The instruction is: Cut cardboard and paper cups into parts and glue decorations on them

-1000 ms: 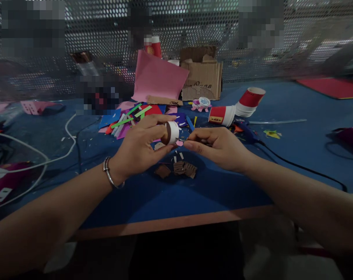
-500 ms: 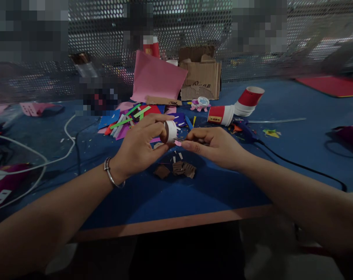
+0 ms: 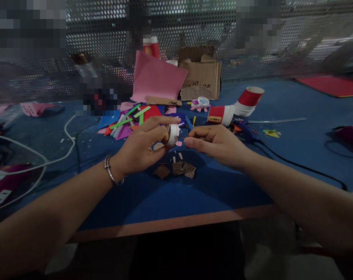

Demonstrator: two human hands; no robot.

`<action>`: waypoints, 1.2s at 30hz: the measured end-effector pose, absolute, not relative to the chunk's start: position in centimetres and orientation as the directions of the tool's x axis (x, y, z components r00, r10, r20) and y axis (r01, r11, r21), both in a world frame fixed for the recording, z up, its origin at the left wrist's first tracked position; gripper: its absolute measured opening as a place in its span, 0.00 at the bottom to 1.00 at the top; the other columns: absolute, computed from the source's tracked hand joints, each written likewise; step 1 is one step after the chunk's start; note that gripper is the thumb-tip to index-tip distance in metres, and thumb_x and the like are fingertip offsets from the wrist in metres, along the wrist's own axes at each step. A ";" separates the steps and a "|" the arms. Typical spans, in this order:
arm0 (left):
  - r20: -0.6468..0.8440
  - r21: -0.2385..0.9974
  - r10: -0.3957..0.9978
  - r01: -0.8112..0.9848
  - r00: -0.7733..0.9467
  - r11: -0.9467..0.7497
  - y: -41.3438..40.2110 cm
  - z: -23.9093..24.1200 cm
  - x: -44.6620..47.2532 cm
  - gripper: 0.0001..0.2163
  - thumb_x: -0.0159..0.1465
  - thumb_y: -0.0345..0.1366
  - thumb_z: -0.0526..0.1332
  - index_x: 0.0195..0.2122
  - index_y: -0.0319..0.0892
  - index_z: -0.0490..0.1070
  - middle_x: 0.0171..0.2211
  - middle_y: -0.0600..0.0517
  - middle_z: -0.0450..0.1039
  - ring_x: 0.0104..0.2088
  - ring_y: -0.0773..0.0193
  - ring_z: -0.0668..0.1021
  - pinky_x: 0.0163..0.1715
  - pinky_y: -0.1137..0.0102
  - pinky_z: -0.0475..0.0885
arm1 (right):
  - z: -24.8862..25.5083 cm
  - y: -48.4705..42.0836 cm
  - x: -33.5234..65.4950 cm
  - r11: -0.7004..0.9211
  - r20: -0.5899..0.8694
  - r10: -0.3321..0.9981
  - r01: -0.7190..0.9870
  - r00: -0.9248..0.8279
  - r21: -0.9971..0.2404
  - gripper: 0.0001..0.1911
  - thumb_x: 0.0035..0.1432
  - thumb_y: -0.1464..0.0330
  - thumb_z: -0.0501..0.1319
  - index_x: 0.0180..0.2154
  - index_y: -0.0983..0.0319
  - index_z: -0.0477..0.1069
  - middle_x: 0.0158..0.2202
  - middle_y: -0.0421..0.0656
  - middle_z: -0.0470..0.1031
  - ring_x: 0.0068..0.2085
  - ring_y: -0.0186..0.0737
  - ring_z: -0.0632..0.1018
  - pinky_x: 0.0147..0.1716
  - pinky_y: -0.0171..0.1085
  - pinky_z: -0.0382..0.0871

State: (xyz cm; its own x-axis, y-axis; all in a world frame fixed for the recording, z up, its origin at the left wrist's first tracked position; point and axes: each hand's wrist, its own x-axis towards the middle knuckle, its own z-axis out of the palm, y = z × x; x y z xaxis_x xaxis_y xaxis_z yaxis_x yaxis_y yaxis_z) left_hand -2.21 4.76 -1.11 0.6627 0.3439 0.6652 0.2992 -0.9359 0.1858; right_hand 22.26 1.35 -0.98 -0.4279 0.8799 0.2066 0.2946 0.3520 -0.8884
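My left hand (image 3: 137, 149), a metal bracelet at its wrist, holds a short white paper ring (image 3: 173, 134) with a brown inner side between thumb and fingers. The ring is tipped, held above the table. From the right, my right hand (image 3: 215, 143) pinches a thin dark sliver (image 3: 181, 137) whose far tip meets or nearly meets the ring's side; I cannot tell whether it touches. What the sliver is made of is too small to see. Below the hands lie a flat brown cardboard scrap (image 3: 161, 171) and corrugated cardboard scraps (image 3: 184, 169).
Coloured paper strips (image 3: 121, 123) lie heaped behind my left hand. Beyond are a pink sheet (image 3: 157, 77), a cardboard box (image 3: 201, 79) and a white disc with pink tabs (image 3: 200, 102). Red-and-white paper cups (image 3: 220, 115) and a blue glue gun (image 3: 246, 132) with a black cord sit right.
The white ring has shifted slightly right and down. My right fingertips have drawn a little to the right, and the dark sliver now shows as a thinner line.
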 end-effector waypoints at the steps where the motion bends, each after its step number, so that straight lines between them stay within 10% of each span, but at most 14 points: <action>1: 0.663 0.183 0.335 0.289 0.669 -0.940 4.8 -1.1 -2.3 0.07 0.66 0.25 0.66 0.33 0.42 0.69 0.60 0.44 0.77 0.57 0.57 0.81 0.57 0.61 0.77 | -1.0 1.3 22.2 0.354 0.209 0.877 0.288 -0.432 -0.890 0.27 0.62 0.43 0.66 0.30 0.62 0.73 0.23 0.34 0.59 0.25 0.30 0.58 0.24 0.36 0.47; 24: 0.672 -0.121 0.075 0.209 0.737 -0.971 5.4 -0.5 -2.9 0.08 0.66 0.24 0.63 0.39 0.45 0.69 0.60 0.41 0.77 0.62 0.51 0.78 0.59 0.52 0.77 | -0.4 1.1 22.4 0.448 0.240 0.828 0.340 -0.507 -0.827 0.30 0.65 0.43 0.63 0.26 0.61 0.68 0.25 0.35 0.59 0.29 0.32 0.61 0.29 0.36 0.54; 31: 0.423 0.548 0.636 0.376 0.646 -0.747 4.6 -0.3 -2.6 0.08 0.65 0.37 0.64 0.40 0.44 0.66 0.38 0.51 0.76 0.33 0.64 0.76 0.33 0.67 0.73 | -0.5 1.3 22.8 0.341 0.145 0.903 0.473 -0.403 -0.812 0.29 0.62 0.42 0.64 0.29 0.61 0.71 0.25 0.36 0.61 0.27 0.32 0.61 0.28 0.38 0.51; 36: 0.257 0.661 0.723 0.429 0.642 -0.616 4.3 0.1 -2.1 0.08 0.69 0.41 0.55 0.40 0.43 0.68 0.32 0.54 0.71 0.30 0.65 0.72 0.30 0.69 0.69 | -1.1 1.2 22.4 0.418 0.277 0.893 0.429 -0.355 -0.801 0.27 0.55 0.44 0.72 0.30 0.61 0.71 0.28 0.37 0.67 0.30 0.33 0.65 0.30 0.36 0.57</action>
State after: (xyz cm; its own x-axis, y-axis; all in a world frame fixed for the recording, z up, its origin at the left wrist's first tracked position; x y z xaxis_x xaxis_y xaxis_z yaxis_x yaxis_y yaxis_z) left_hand -2.06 4.34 0.07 0.6415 0.7228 0.2569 0.4289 -0.6156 0.6611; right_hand 22.40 1.20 -1.15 -0.3546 0.8931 0.2768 0.4287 0.4184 -0.8008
